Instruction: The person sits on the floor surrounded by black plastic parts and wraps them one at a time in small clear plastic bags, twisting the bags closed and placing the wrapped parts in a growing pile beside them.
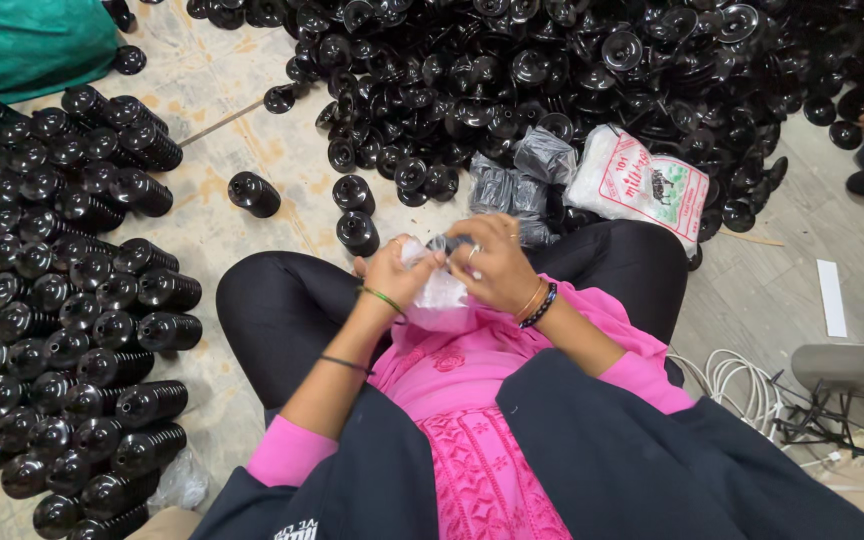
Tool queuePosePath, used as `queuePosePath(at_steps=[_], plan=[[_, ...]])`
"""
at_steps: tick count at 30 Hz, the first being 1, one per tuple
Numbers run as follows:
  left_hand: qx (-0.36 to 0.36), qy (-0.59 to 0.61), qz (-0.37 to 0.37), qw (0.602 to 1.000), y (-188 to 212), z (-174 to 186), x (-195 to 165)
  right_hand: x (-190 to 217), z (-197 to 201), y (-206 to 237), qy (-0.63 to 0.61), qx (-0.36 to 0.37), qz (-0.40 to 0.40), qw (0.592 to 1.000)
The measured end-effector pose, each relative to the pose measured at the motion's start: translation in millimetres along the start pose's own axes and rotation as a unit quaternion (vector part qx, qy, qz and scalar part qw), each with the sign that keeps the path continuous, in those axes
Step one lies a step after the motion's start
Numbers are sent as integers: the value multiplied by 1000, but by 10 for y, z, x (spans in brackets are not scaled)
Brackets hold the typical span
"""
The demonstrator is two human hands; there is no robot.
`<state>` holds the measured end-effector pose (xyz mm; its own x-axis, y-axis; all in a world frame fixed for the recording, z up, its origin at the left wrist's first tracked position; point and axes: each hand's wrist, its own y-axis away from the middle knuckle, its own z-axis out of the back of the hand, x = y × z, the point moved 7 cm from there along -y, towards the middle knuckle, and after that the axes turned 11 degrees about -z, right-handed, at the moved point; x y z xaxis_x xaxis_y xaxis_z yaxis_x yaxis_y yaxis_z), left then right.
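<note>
Your left hand (392,272) and right hand (492,262) pinch one clear plastic bag (439,295) between them; loose black caps (356,232) lie at eleven o'clock, nearer your left.

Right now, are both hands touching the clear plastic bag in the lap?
Touching. The head view shows the left hand and the right hand both pinching the top of the clear plastic bag, fingers pressed into its crumpled film.
</note>
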<state>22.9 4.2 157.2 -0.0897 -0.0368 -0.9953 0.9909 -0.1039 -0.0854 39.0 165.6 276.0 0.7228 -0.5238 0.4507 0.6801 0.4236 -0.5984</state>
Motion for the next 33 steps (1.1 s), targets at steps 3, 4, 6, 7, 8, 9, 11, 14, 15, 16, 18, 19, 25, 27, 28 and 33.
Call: queuePosePath(at_steps=[3,4,6,7,8,9,11,14,15,16,18,19,25,27,28,33], plan=[[93,151,126,976,-14,-10,202,65,-15,9,-110,53,39,992],[127,180,159,962,3,-30,217,13,-81,16,-135,90,11,987],[126,158,130,971,-13,8,127,-106,-253,66,-180,162,-48,969],[125,146,115,975,-12,4,59,-196,-305,92,-220,162,-92,957],[102,-3,41,994,-32,59,-63,-282,-366,126,-260,163,-134,942],[75,-151,-32,985,-9,80,-215,-363,-431,164,-300,164,-176,923],[37,-324,-182,928,117,20,-544,-517,-551,264,-332,175,-266,888],[20,-349,-317,882,306,-91,-793,-601,-566,311,-320,186,-294,881],[18,-323,-304,896,298,-94,-763,-606,-531,294,-304,187,-285,889],[17,-297,-292,909,279,-90,-718,-571,-462,251,-294,180,-245,906],[43,-66,-186,979,156,-115,-475,-465,-330,174,-271,167,-164,934],[55,52,-127,989,124,-145,-345,-430,-278,145,-257,146,-151,943],[9,378,40,925,86,-174,44,-265,-146,137,-221,61,-175,958],[-1,332,33,943,88,-140,54,-216,-161,151,-241,75,-174,952],[-7,308,31,951,91,-124,52,-214,-158,154,-241,67,-183,951],[-36,267,25,963,101,-96,25,-284,-170,122,-218,72,-214,950]])
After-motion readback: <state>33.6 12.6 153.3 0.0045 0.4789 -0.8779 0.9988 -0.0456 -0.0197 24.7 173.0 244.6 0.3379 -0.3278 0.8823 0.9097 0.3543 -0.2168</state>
